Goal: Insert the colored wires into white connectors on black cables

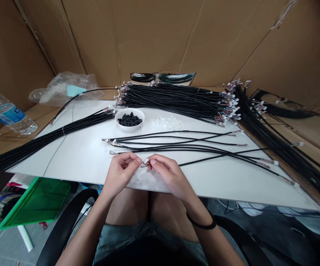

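grey cloth shorts (148, 240) | left hand (120, 173) and right hand (171, 175) pinch small white plastic plug (145, 161) on thin wires (144, 166) | risk: hard tug snaps wires

We see soft, even indoor light and faint shadows, while the brown corrugated cardboard wall (154, 37) bows with wide-angle distortion near darkened corners.

Clear plastic water bottle (7, 111) with blue label lies tilted at far left, near crumpled translucent plastic bag (62, 90). Corrugated brown cardboard sheets (148, 40) stand behind white rectangular tabletop (79, 147). Below its near edge: green plastic tray (35, 203) on grey floor (4, 244), beside curved black chair armrest (68, 225).
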Demonstrator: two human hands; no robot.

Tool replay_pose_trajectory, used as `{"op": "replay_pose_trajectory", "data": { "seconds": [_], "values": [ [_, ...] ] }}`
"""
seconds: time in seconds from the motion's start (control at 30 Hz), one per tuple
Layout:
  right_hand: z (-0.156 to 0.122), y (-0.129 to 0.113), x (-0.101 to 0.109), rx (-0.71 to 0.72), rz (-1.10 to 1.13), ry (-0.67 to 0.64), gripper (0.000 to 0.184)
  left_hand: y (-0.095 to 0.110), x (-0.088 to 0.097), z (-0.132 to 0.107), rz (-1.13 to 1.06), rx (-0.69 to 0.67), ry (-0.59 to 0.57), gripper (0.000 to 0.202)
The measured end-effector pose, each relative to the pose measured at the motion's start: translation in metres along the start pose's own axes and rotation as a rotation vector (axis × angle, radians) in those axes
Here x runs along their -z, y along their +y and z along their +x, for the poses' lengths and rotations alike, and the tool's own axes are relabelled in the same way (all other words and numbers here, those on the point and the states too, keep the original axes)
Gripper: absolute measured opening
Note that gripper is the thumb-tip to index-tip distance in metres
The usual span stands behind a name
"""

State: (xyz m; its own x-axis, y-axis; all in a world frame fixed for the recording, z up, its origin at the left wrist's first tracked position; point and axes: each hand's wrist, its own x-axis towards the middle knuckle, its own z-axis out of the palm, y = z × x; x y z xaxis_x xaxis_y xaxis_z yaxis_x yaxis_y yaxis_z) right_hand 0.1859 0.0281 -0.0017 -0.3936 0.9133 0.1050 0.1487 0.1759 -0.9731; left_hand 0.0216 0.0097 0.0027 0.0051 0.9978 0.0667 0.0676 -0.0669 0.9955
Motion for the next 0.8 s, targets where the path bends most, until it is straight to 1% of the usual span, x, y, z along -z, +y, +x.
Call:
{"op": "replay_pose_trajectory", "data": {
  "seconds": [0.2, 0.43, 0.63, 0.8],
  "values": [
    [0.0004, 0.0021, -0.002, -0.003, -0.017, 0.006, 0.017, -0.0013, 0.0008, 0.0003, 0.008, 0.03, 0.012, 0.024],
    [-0.0012, 0.0056, -0.0029, 0.003, -0.018, -0.008, 0.015, -0.0021, 0.002, 0.0, 0.006, 0.038, 0.008, 0.022],
    [-0.003, 0.0061, -0.0025, 0.065, -0.053, 0.003, 0.017, -0.0024, 0.0014, 0.0001, -0.015, 0.043, 0.021, 0.021],
    [-0.0012, 0.0034, -0.0016, 0.122, -0.096, -0.028, 0.008, -0.0034, 0.0021, 0.0012, -0.029, 0.044, 0.02, 0.024]
  ]
}}
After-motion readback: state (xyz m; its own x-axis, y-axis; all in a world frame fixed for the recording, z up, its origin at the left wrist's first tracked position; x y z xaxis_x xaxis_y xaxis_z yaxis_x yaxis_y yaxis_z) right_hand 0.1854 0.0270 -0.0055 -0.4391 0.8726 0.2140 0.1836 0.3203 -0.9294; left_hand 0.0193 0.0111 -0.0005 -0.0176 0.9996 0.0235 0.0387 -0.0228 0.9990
